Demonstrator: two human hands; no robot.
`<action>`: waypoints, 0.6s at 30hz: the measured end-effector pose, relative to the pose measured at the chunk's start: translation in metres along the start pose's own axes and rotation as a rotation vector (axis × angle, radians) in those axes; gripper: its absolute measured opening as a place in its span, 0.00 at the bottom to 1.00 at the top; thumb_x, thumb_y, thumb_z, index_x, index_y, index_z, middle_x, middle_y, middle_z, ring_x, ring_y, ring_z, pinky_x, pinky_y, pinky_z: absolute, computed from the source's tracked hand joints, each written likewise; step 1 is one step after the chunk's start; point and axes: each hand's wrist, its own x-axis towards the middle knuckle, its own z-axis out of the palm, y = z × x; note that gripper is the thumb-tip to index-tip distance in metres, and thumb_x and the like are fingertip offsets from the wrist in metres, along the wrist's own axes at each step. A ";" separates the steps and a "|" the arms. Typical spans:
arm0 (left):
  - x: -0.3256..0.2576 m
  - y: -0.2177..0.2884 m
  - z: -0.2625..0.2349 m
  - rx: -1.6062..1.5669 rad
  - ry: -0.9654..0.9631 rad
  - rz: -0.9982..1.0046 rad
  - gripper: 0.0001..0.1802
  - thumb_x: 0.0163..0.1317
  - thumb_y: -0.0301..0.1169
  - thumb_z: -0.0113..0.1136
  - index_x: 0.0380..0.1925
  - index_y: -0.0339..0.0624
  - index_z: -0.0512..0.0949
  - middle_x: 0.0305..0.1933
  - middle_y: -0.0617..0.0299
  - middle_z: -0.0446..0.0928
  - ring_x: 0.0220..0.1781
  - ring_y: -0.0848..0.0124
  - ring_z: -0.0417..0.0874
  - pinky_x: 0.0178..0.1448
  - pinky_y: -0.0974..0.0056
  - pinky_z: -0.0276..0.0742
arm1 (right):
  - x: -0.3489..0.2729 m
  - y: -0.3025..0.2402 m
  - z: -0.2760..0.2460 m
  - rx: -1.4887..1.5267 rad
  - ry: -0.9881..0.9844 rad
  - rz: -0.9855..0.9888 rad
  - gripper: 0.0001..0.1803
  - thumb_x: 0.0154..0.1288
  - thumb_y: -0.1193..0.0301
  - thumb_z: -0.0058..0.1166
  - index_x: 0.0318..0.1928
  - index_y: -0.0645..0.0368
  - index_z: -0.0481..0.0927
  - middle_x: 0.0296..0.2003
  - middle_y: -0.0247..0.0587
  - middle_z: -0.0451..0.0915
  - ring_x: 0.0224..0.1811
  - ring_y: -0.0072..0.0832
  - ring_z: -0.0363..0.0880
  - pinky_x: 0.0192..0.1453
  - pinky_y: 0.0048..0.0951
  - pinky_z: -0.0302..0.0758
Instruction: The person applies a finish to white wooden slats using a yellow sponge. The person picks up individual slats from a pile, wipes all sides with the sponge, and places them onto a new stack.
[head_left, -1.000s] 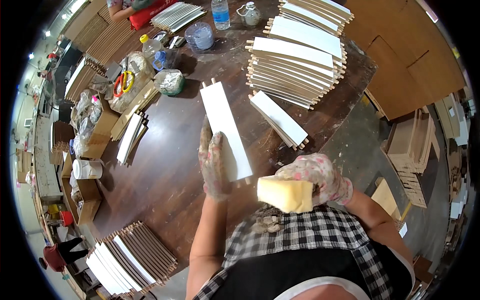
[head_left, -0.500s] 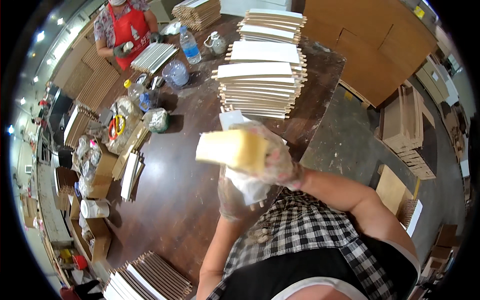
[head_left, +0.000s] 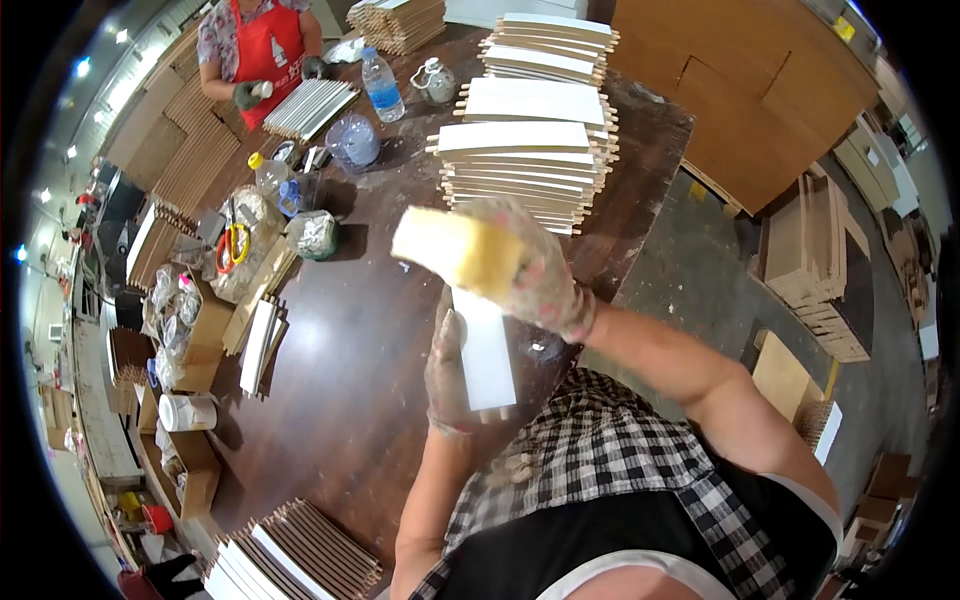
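My right hand [head_left: 530, 265], in a patterned work glove, is closed around a pale yellow sponge-like block [head_left: 440, 243], blurred by motion. It is raised over the far end of a white board [head_left: 487, 355] with short wooden pegs at its near end. Along the board's left edge lies my gloved left hand [head_left: 447, 365], its fingers holding that side. The block and my right hand cover the board's far part. A small white scrap [head_left: 540, 347] lies just right of the board.
Stacks of white pegged boards [head_left: 515, 140] stand at the table's far side, with more boards [head_left: 290, 550] near left. Left are a plastic tub [head_left: 352, 143], a water bottle [head_left: 382, 85], scissors [head_left: 234, 247] and a white bucket [head_left: 188, 413]. A co-worker in a red apron [head_left: 268, 55] stands beyond.
My right hand has moved up and away with the yellow block. The crumpled white material beneath it no longer shows, and the board's white face is exposed. My left hand has shifted slightly.
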 end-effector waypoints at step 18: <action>0.019 -0.004 -0.002 0.364 0.189 -0.002 0.25 0.59 0.28 0.54 0.56 0.34 0.64 0.40 0.51 0.79 0.36 0.68 0.81 0.36 0.67 0.80 | -0.003 0.000 -0.037 1.004 0.162 0.676 0.20 0.52 0.70 0.64 0.45 0.63 0.75 0.37 0.36 0.80 0.38 0.24 0.81 0.45 0.29 0.81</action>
